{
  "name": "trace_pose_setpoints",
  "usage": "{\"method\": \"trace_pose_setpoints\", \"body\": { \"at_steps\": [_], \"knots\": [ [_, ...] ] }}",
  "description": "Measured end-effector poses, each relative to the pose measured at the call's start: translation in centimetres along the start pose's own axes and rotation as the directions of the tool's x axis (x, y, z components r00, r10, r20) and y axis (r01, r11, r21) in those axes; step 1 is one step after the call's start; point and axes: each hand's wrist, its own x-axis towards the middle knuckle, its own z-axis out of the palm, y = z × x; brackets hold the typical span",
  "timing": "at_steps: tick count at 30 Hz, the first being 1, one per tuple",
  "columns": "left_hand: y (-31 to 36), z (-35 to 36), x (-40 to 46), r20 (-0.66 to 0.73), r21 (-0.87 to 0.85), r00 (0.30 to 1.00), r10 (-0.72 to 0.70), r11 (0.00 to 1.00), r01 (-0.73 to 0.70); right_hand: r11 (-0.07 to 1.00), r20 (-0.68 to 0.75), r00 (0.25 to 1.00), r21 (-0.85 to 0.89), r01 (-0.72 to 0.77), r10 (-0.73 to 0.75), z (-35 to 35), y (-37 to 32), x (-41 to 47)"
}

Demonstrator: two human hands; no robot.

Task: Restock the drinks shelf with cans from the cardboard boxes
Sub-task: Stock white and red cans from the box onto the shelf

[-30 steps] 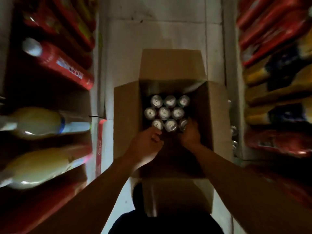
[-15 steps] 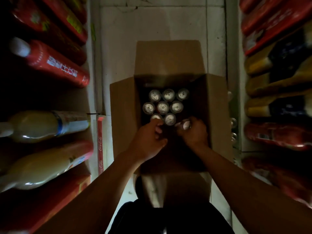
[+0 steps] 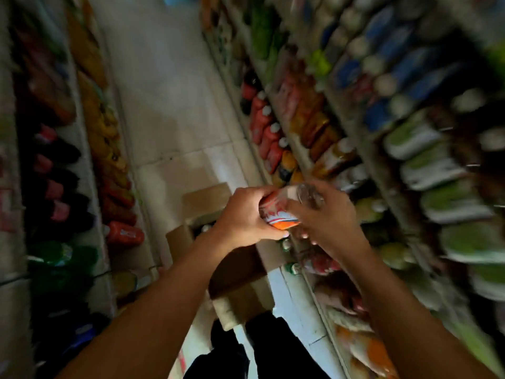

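Gripping cans [image 3: 282,212] between left hand [image 3: 243,217] and right hand [image 3: 325,222], above the cardboard box [image 3: 207,198]; long axis tilted toward the right-hand shelf [image 3: 352,138], nearest the right hand.

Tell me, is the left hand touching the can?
Touching. The head view shows the left hand with its fingers wrapped around the can.

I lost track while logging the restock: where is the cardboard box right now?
In the head view the cardboard box sits open on the aisle floor, lower centre, beneath the left hand and between the two shelf rows.
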Motion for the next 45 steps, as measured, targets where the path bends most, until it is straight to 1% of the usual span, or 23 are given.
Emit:
{"method": "trace_pose_setpoints", "body": {
  "at_steps": [1, 2, 4, 5, 6, 7, 11, 12, 15, 16, 18, 20, 21, 22, 25, 28, 31, 33, 35, 38, 41, 43, 45],
  "knots": [
    [1.6, 0.2, -0.8, -0.026, -0.009, 0.999, 0.034, 0.999, -0.034, 1.000, -0.032, 0.999, 0.014, 0.024, -0.023, -1.3, -1.0, -1.6],
    [9.0, -0.2, -1.1, -0.018, 0.030, 0.994, 0.110, 0.994, -0.109, 0.997, -0.153, 0.986, 0.014, 0.070, -0.067, -6.7, -4.7, -4.7],
    [11.6, 0.3, -1.5, 0.002, -0.023, 0.994, 0.111, 0.994, -0.111, 0.997, -0.199, 0.978, 0.044, 0.068, -0.057, -8.3, -6.0, -6.9],
    [14.2, 0.7, -1.6, 0.002, -0.041, 0.986, 0.166, 0.985, -0.166, 0.995, -0.255, 0.964, 0.047, 0.093, -0.078, -9.5, -7.1, -8.3],
    [17.0, 1.3, -1.8, 0.019, 0.000, 0.974, 0.224, 0.975, -0.224, 0.993, -0.322, 0.942, 0.042, 0.109, -0.090, -11.5, -7.8, -10.2],
    [19.7, 2.2, -2.2, 0.057, -0.002, 0.963, 0.265, 0.964, -0.265, 0.991, -0.399, 0.912, 0.050, 0.125, -0.095, -13.2, -8.4, -12.2],
    [28.6, 5.9, -4.1, 0.181, -0.025, 0.901, 0.395, 0.917, -0.397, 0.987, -0.575, 0.810, 0.030, 0.157, -0.111, -19.6, -9.8, -17.8],
    [30.4, 7.1, -4.2, 0.210, -0.050, 0.877, 0.431, 0.901, -0.431, 0.987, -0.608, 0.786, 0.027, 0.159, -0.110, -21.3, -9.8, -19.0],
    [34.6, 10.5, -5.4, 0.318, -0.156, 0.812, 0.489, 0.872, -0.464, 0.987, -0.697, 0.712, 0.036, 0.155, -0.087, -25.7, -9.1, -21.7],
    [36.1, 12.3, -5.8, 0.335, -0.176, 0.782, 0.525, 0.850, -0.496, 0.986, -0.728, 0.681, 0.044, 0.160, -0.078, -27.7, -8.4, -23.0],
    [37.8, 14.2, -6.3, 0.307, -0.168, 0.757, 0.577, 0.816, -0.553, 0.986, -0.758, 0.649, 0.052, 0.160, -0.065, -29.9, -7.3, -23.9],
    [39.7, 17.2, -7.2, 0.285, -0.176, 0.712, 0.641, 0.765, -0.619, 0.988, -0.796, 0.604, 0.050, 0.146, -0.049, -32.2, -5.8, -25.5],
    [40.0, 18.1, -7.5, 0.281, -0.185, 0.701, 0.656, 0.753, -0.631, 0.989, -0.800, 0.598, 0.052, 0.137, -0.041, -32.7, -5.4, -25.5],
    [40.4, 19.7, -7.5, 0.268, -0.186, 0.704, 0.657, 0.753, -0.632, 0.990, -0.804, 0.594, 0.059, 0.130, -0.030, -33.6, -4.5, -25.8],
    [40.4, 23.4, -6.6, 0.227, -0.149, 0.755, 0.616, 0.788, -0.598, 0.996, -0.794, 0.607, 0.027, 0.083, -0.029, -35.5, -2.7, -25.5],
    [39.5, 24.4, -5.3, 0.248, -0.040, 0.783, 0.571, 0.813, -0.580, 0.999, -0.797, 0.603, -0.031, 0.032, -0.044, -36.3, -1.6, -24.0],
    [39.5, 23.5, -4.9, 0.301, 0.002, 0.796, 0.526, 0.834, -0.552, 0.999, -0.805, 0.593, -0.011, 0.031, -0.027, -36.6, -1.1, -22.4],
    [39.3, 22.5, -4.1, 0.345, 0.010, 0.791, 0.506, 0.840, -0.542, 0.999, -0.808, 0.589, 0.003, 0.040, -0.021, -36.6, -0.6, -21.4],
    [39.6, 21.5, -3.7, 0.374, 0.053, 0.786, 0.493, 0.834, -0.549, 0.999, -0.806, 0.591, 0.018, 0.047, -0.014, -36.4, -0.4, -20.7],
    [40.0, 20.6, -3.6, 0.421, 0.066, 0.763, 0.491, 0.822, -0.565, 0.998, -0.813, 0.583, 0.045, 0.046, 0.010, -36.2, -0.2, -19.9],
    [40.0, 20.7, -3.9, 0.477, 0.044, 0.749, 0.460, 0.839, -0.542, 0.994, -0.842, 0.540, 0.051, 0.095, -0.008, -35.9, -0.3, -19.8],
    [39.8, 20.9, -4.0, 0.504, 0.027, 0.748, 0.432, 0.857, -0.514, 0.995, -0.863, 0.505, 0.041, 0.094, -0.013, -35.1, -0.5, -20.1],
    [39.7, 21.0, -4.2, 0.525, 0.015, 0.745, 0.412, 0.871, -0.492, 0.995, -0.898, 0.440, 0.031, 0.090, -0.012, -34.3, -0.3, -20.3]
  ]
}}
